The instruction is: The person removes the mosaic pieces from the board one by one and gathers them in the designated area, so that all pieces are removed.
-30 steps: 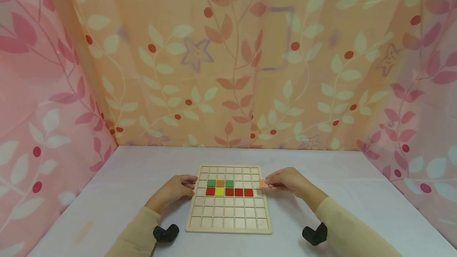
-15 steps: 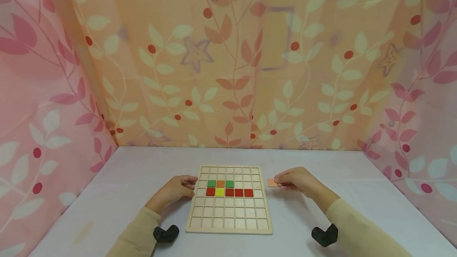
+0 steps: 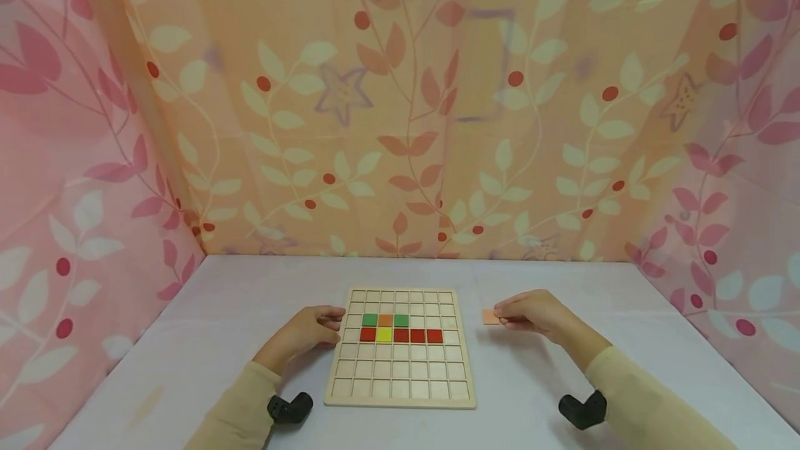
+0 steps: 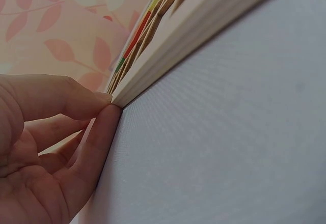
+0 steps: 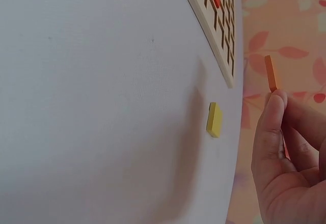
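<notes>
A wooden grid board (image 3: 401, 389) lies on the table, with colored square tiles in two of its rows. The upper row has green, orange (image 3: 385, 321) and green tiles; below sit several red tiles (image 3: 418, 335) and a yellow one (image 3: 384, 335). My left hand (image 3: 301, 336) touches the board's left edge with thumb and fingertips. To the right of the board, my right hand (image 3: 536, 316) pinches an orange tile (image 3: 491, 317) above the table. Something reddish shows between its other fingers in the right wrist view, too little to identify.
A loose yellow tile (image 5: 214, 120) lies on the white table (image 5: 102, 81) near the board in the right wrist view; the head view does not show it. Patterned cloth (image 3: 400, 103) closes off the back and both sides.
My right hand has moved right with the orange tile, from over the board's right edge to beside the board. My left hand and the tiles on the board stay put.
</notes>
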The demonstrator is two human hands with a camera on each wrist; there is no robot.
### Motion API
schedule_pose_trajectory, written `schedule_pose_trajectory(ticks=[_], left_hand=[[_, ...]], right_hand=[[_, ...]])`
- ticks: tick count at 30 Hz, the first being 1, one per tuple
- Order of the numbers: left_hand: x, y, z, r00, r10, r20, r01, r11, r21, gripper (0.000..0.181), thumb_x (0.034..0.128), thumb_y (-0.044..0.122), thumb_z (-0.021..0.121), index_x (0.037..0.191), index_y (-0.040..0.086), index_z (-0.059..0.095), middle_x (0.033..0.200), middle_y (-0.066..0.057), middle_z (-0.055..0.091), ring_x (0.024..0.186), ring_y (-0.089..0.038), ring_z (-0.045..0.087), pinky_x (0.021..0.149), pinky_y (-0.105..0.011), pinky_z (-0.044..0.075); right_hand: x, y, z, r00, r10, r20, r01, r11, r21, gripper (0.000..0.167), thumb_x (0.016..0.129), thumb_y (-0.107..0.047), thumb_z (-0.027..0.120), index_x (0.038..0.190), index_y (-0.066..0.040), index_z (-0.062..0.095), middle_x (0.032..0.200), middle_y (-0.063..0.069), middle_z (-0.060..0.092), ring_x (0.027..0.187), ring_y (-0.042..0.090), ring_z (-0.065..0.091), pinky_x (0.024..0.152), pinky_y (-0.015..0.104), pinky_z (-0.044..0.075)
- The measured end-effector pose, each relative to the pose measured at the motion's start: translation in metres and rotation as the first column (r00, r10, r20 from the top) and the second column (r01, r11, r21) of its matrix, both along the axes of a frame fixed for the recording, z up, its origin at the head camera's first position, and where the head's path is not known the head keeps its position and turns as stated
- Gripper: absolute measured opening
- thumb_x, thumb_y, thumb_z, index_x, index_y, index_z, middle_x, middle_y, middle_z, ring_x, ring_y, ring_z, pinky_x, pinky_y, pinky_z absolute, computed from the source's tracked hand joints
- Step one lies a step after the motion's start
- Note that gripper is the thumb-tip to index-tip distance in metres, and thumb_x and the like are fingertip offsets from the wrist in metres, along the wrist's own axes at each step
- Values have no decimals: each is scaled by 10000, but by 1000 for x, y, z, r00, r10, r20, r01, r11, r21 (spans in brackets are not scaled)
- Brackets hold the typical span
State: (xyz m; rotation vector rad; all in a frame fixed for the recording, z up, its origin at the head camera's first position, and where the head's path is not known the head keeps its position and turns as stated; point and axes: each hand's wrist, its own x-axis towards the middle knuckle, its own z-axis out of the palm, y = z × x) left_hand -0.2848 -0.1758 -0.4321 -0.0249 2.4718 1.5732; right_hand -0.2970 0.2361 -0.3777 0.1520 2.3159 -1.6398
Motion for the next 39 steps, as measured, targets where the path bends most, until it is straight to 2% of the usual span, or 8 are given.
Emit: schedule_pose_trajectory(ticks=[14,22,30,36,39], left_hand=[[0,-2,1,1000,1,-10,-1,1000,10,581,758,-97,700,1325,-65,577,1197,-193,645,965,-180,605,749,-290,556],[-1,-1,-1,1000,5,-4,-5,1000,11,582,746,-105,698,1316,-63,584,1186,-187,649,952,-180,604,737,-286,548],[0,-1,-1,1000,-1,-7,1,1000,8,577,755,-88,702,1319,-61,583,1158,-176,650,952,-179,603,737,-286,552],[0,-1,-1,1000,-2,-5,2,1000,19,571,763,-90,695,1322,-69,577,1096,-164,655,926,-171,599,729,-281,554],[0,0,-1,1000,7,-5,-7,1000,22,570,758,-99,694,1316,-70,581,1120,-168,654,931,-178,599,729,-282,550]], right_hand=[[-2,20,1,1000,-13,23,11,998,67,353,914,-112,688,1186,111,656,848,22,723,691,82,661,703,239,587],[-4,33,0,999,-16,29,16,1000,10,377,900,-87,700,1187,147,633,797,10,716,680,66,669,692,234,588],[-9,47,-4,999,-30,42,30,1000,4,402,892,-115,722,1199,129,635,824,13,718,700,75,679,712,242,590],[-14,60,-8,998,-42,56,42,999,-8,356,897,-119,718,1173,100,667,839,7,715,712,80,684,730,247,590],[-18,65,-9,997,-50,64,51,999,-1,347,897,-128,721,1167,85,678,846,8,716,720,89,686,734,249,590]])
